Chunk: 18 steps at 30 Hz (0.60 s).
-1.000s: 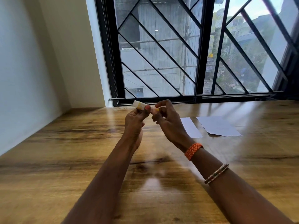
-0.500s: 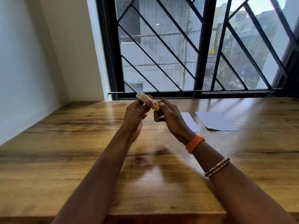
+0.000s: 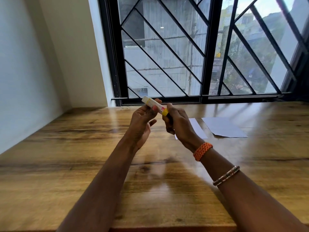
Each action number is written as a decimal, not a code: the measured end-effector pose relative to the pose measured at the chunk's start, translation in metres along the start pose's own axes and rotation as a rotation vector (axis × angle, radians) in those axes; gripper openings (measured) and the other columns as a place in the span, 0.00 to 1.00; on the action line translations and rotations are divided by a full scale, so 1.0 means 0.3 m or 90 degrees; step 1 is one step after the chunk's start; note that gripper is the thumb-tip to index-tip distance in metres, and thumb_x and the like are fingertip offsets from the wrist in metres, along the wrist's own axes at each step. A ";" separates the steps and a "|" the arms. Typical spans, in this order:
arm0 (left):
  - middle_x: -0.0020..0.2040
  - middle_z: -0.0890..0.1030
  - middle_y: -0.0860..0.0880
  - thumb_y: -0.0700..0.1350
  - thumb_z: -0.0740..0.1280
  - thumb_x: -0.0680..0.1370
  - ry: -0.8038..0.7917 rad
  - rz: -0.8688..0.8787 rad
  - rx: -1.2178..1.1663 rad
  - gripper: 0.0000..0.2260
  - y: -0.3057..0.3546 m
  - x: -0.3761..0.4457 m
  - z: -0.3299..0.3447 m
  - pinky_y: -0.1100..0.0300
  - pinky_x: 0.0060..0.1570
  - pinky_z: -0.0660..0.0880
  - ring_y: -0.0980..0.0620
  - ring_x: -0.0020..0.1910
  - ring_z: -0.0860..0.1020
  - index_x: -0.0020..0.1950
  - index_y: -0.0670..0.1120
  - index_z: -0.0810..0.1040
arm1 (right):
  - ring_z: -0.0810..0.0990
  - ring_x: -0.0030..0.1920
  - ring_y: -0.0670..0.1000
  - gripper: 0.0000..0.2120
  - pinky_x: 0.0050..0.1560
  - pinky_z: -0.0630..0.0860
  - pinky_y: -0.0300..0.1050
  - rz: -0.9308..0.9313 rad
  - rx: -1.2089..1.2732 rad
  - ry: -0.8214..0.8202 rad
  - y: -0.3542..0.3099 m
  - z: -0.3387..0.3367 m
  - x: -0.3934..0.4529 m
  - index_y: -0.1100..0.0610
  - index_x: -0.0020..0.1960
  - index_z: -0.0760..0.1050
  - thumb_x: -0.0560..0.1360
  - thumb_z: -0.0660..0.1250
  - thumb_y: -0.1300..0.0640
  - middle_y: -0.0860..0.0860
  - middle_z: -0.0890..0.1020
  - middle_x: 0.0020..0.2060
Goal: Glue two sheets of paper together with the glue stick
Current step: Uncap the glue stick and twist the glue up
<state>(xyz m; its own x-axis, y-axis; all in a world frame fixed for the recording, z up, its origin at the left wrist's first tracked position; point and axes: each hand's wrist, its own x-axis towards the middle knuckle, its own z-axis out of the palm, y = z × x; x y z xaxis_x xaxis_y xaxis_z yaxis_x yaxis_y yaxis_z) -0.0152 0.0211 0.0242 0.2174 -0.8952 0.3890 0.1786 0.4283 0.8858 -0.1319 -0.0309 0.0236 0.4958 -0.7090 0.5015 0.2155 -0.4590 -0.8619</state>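
Glue stick [image 3: 154,105] held above the counter [image 3: 66,148]: left grip [image 3: 142,119] grasps its body, right grip [image 3: 175,123] pinches its yellow end.

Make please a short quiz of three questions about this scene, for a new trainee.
1. True or false: both sheets of paper lie on the table, untouched.
2. Which hand holds the body of the glue stick? A) left hand B) right hand C) neither
3. Fill in: the orange band sits on the ____ wrist.

Key: 1 true; 2 A; 3 right.
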 end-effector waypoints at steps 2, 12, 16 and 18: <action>0.46 0.84 0.59 0.64 0.78 0.50 0.002 -0.007 -0.004 0.29 0.002 0.001 -0.002 0.54 0.57 0.65 0.61 0.51 0.77 0.47 0.53 0.82 | 0.64 0.20 0.45 0.25 0.23 0.61 0.38 -0.032 -0.036 0.029 0.002 0.013 -0.003 0.57 0.29 0.68 0.83 0.49 0.52 0.49 0.67 0.21; 0.46 0.81 0.54 0.56 0.71 0.66 0.131 -0.029 -0.001 0.14 0.007 0.002 0.002 0.53 0.56 0.67 0.57 0.53 0.75 0.45 0.49 0.78 | 0.79 0.36 0.38 0.14 0.36 0.75 0.29 -0.214 -0.307 0.098 0.035 0.032 -0.011 0.62 0.55 0.67 0.73 0.69 0.65 0.53 0.82 0.38; 0.48 0.81 0.54 0.44 0.63 0.77 0.136 -0.041 0.011 0.05 -0.008 0.012 -0.009 0.53 0.58 0.65 0.59 0.53 0.75 0.50 0.50 0.78 | 0.82 0.36 0.46 0.10 0.40 0.81 0.54 -0.225 -0.357 0.145 0.042 0.031 -0.008 0.58 0.50 0.70 0.72 0.70 0.65 0.44 0.80 0.35; 0.46 0.83 0.56 0.44 0.64 0.76 0.123 -0.038 0.016 0.06 -0.012 0.011 -0.013 0.53 0.58 0.65 0.58 0.52 0.75 0.51 0.51 0.78 | 0.80 0.33 0.45 0.05 0.46 0.78 0.59 -0.177 -0.329 0.127 0.041 0.030 -0.007 0.56 0.46 0.70 0.75 0.67 0.61 0.41 0.79 0.30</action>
<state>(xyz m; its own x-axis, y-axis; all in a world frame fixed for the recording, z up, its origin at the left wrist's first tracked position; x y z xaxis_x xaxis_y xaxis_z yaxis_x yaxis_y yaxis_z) -0.0114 0.0170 0.0213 0.3879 -0.8778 0.2812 0.1736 0.3692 0.9130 -0.1228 -0.0303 0.0113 0.3027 -0.5886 0.7496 -0.1463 -0.8059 -0.5737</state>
